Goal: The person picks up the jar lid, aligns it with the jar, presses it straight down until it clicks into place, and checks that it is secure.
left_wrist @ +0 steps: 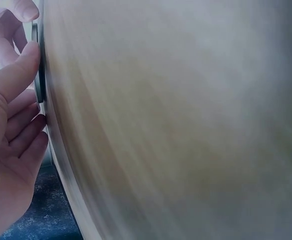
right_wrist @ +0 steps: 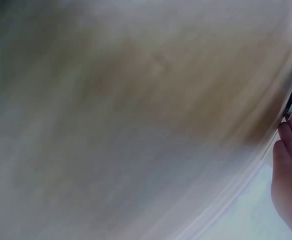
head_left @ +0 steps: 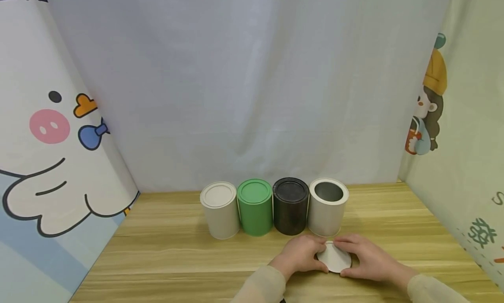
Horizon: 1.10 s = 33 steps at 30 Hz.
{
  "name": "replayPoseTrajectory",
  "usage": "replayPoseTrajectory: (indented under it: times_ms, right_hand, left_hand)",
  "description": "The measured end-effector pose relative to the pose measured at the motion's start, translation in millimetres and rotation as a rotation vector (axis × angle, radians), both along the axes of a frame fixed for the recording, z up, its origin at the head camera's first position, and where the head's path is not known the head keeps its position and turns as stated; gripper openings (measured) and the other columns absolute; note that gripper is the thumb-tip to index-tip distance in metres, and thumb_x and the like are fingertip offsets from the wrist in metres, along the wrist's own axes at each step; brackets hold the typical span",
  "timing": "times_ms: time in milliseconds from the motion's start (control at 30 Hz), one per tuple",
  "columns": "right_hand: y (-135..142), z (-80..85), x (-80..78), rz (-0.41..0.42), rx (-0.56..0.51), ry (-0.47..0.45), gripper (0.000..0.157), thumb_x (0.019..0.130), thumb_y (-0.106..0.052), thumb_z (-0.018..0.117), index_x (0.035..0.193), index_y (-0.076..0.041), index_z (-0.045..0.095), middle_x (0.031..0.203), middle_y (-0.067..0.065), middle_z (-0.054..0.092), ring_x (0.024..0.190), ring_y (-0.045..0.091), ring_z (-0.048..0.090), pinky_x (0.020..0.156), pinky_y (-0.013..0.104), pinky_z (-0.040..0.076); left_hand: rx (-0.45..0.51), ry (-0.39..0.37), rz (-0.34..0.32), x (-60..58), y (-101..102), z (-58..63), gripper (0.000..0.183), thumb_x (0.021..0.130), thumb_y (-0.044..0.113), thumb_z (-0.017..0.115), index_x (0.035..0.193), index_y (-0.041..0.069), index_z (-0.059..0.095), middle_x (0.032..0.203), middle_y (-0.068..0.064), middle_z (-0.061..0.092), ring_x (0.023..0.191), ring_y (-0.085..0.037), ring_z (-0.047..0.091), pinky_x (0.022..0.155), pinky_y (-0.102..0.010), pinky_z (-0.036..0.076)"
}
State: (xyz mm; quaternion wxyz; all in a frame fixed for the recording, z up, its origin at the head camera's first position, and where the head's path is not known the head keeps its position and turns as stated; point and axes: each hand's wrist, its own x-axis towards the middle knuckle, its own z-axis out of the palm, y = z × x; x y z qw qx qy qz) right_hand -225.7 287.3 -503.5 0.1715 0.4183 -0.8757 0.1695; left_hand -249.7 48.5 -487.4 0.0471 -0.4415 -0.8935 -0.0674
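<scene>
A round white lid (head_left: pixel 334 261) lies low at the tabletop between both hands, in front of the rightmost can. The left hand (head_left: pixel 298 255) holds its left edge, thumb at the near side and fingers at the far side. On the opposite edge, the right hand (head_left: pixel 370 260) grips it in the same way. Seen edge-on in the left wrist view, the lid (left_wrist: pixel 40 80) is a thin strip beside the thumb. Just behind the hands stands a white can (head_left: pixel 327 217) with an open top and dark inside.
To the left of the open can, in one row, stand a black can (head_left: pixel 290 213), a green can (head_left: pixel 256 217) and another white can (head_left: pixel 222 222), each with its top covered. A pale curtain (head_left: pixel 252 88) hangs behind the wooden table (head_left: pixel 173 255), with printed cloths at both sides.
</scene>
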Motion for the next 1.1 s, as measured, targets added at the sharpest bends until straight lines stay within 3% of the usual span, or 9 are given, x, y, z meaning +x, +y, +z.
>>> replayPoseTrajectory:
  times_ms: [300, 533, 767, 867, 1100]
  right_hand:
    - [1, 0.2, 3.5, -0.027, -0.038, -0.048, 0.065, 0.074, -0.046, 0.086, 0.120, -0.003, 0.069, 0.119, 0.004, 0.063, 0.106, 0.022, 0.059, 0.084, 0.036, 0.053]
    - [2, 5.2, 5.5, -0.045, -0.067, -0.011, 0.064, 0.070, -0.041, 0.089, 0.118, -0.004, 0.070, 0.117, 0.004, 0.063, 0.103, 0.020, 0.060, 0.084, 0.031, 0.051]
    - [2, 15.1, 7.6, -0.039, -0.107, 0.033, 0.064, 0.066, -0.035, 0.091, 0.118, -0.003, 0.070, 0.117, 0.004, 0.064, 0.103, 0.019, 0.060, 0.091, 0.014, 0.042]
    - [2, 18.5, 9.9, -0.050, -0.125, 0.028, 0.065, 0.065, -0.033, 0.092, 0.118, -0.003, 0.070, 0.118, 0.004, 0.064, 0.104, 0.019, 0.060, 0.091, 0.013, 0.041]
    - [1, 24.8, 12.7, -0.069, -0.153, 0.021, 0.066, 0.064, -0.032, 0.093, 0.118, -0.003, 0.070, 0.118, 0.005, 0.063, 0.106, 0.020, 0.059, 0.094, 0.011, 0.038]
  left_hand:
    - [0.024, 0.011, -0.014, 0.8, -1, -1.4, 0.035, 0.079, 0.051, 0.079, 0.075, 0.022, 0.060, 0.125, 0.010, 0.065, 0.100, -0.002, 0.063, 0.074, -0.012, 0.047]
    - [0.098, 0.012, -0.030, 2.0, -5, 2.0, 0.031, 0.081, 0.047, 0.080, 0.084, 0.020, 0.067, 0.130, 0.004, 0.065, 0.113, -0.004, 0.061, 0.085, -0.014, 0.048]
    - [0.146, 0.001, -0.036, 4.0, -8, 11.2, 0.041, 0.083, 0.045, 0.079, 0.111, 0.017, 0.074, 0.133, 0.001, 0.062, 0.118, -0.006, 0.059, 0.095, -0.014, 0.044]
    - [0.163, 0.005, -0.038, 4.8, -8, 14.0, 0.048, 0.083, 0.045, 0.079, 0.121, 0.015, 0.072, 0.134, 0.000, 0.062, 0.119, -0.006, 0.058, 0.098, -0.015, 0.042]
    - [0.204, -0.006, -0.037, 5.2, -9, 18.7, 0.055, 0.082, 0.044, 0.080, 0.126, 0.013, 0.070, 0.133, 0.000, 0.062, 0.121, -0.006, 0.057, 0.102, -0.015, 0.040]
